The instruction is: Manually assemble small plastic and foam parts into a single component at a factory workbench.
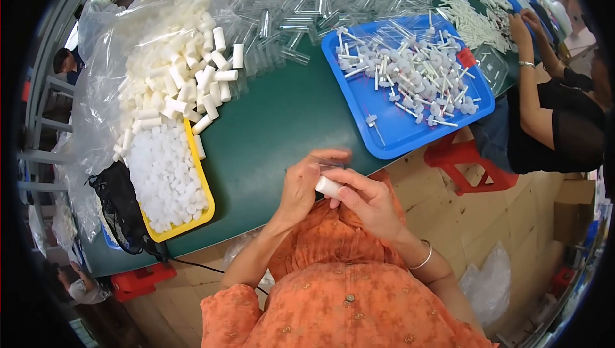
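Both hands meet in front of my body at the table's near edge. My right hand (371, 202) pinches a white foam cylinder (328, 186) between thumb and fingers, its near end resting by the left palm. My left hand (300, 185) is curled around a clear plastic tube (329, 164), partly hidden and blurred, just beyond the cylinder. Ahead and right lies a blue tray (378, 150) full of small parts with white stems and translucent caps (416, 79). On the left, a yellow tray (209, 202) holds many small white plastic caps (168, 175).
Loose white foam cylinders (192, 85) spill from a clear bag (96, 66) at the left. Clear tubes (307, 2) pile up along the far side of the green table (269, 124). A co-worker (544, 111) sits at the right beside a red stool (471, 169).
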The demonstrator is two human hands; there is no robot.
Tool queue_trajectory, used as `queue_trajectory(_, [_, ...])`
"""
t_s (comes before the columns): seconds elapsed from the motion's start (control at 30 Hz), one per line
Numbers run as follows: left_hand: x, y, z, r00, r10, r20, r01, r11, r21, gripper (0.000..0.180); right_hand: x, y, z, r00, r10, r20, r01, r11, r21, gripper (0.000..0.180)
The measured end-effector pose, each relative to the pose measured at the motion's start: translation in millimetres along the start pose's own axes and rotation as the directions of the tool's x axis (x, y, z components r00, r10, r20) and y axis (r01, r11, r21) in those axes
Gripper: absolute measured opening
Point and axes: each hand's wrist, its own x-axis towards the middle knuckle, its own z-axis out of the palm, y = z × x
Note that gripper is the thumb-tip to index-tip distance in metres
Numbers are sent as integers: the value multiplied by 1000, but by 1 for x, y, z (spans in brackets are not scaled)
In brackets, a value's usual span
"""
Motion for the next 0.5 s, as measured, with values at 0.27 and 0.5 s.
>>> queue_trajectory(0.27, [-12, 13, -12, 1000, 3, 29, -15, 910, 415, 29, 1, -34, -24, 975, -215, -57, 189, 936, -298, 27])
queue_trajectory(0.5, [-19, 33, -14, 974, -10, 227, -113, 843, 526, 31, 2, -37, -24, 971, -216, 104, 235, 778, -582, 23])
